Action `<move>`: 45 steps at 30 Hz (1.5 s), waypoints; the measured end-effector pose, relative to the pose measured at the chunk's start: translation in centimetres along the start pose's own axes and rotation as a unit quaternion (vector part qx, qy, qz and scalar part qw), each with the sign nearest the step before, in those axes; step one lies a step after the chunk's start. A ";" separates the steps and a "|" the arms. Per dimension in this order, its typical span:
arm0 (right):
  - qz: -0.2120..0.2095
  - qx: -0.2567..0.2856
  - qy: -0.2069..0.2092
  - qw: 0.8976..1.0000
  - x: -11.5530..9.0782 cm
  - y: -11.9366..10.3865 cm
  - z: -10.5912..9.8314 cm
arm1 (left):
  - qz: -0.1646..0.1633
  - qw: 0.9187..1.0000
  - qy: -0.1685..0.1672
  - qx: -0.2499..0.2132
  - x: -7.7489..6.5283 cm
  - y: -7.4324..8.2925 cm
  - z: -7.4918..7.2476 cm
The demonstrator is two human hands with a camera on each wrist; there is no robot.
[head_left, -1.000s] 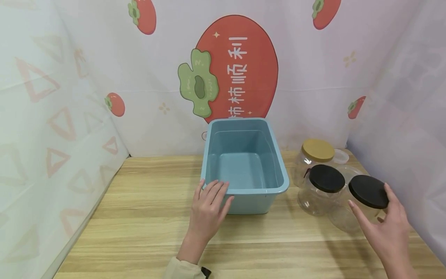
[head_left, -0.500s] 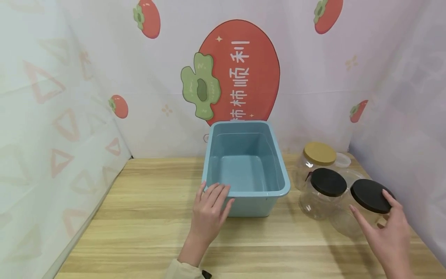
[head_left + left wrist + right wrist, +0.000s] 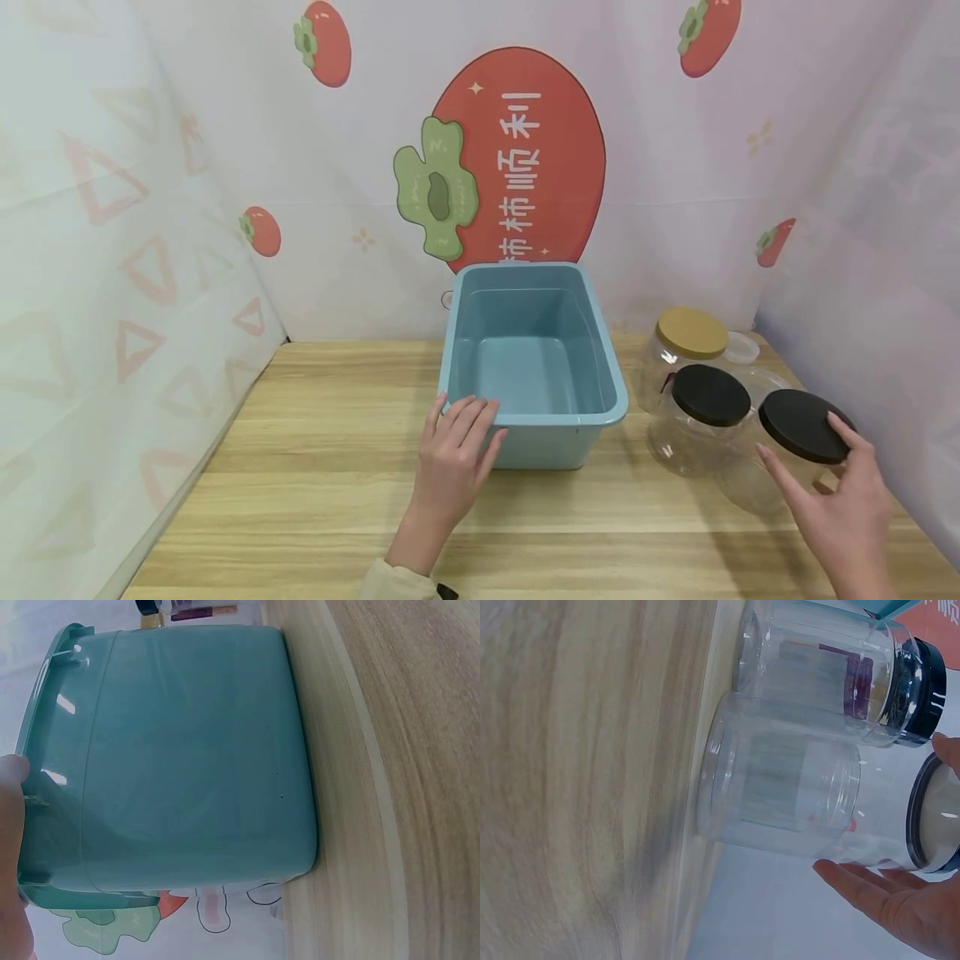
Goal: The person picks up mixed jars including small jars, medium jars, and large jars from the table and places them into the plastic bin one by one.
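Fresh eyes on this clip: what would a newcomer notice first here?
Probably the huge red fruit print on the white backdrop, then the blue bin below it on the wooden table, with the left hand on its near rim. On the right, two black lids stand out among the clear jars, the right hand spread around the rightmost.

Shows a cream sleeve (image 3: 397, 582) behind the left hand (image 3: 452, 454), a small, cropped black piece (image 3: 447, 592) beside that sleeve, and a bare wrist (image 3: 855, 571) behind the right hand (image 3: 843, 504).
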State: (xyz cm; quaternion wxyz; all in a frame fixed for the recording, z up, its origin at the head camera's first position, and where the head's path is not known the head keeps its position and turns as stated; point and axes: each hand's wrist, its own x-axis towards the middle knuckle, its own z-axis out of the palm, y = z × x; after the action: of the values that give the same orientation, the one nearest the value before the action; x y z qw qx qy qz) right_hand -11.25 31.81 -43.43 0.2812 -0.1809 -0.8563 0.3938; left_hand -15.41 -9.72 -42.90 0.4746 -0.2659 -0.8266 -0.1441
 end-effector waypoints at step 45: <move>-0.027 -0.040 -0.005 0.999 0.3 -3.0 -2.7 | 0.005 1.000 0.004 0.007 0.1 0.1 0.0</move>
State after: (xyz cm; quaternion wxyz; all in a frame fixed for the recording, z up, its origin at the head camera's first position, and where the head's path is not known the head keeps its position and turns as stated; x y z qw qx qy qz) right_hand -10.09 31.61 -39.55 0.2803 -0.1667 -0.8773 0.3522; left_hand -15.46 -9.61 -42.80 0.4806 -0.2660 -0.8243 -0.1369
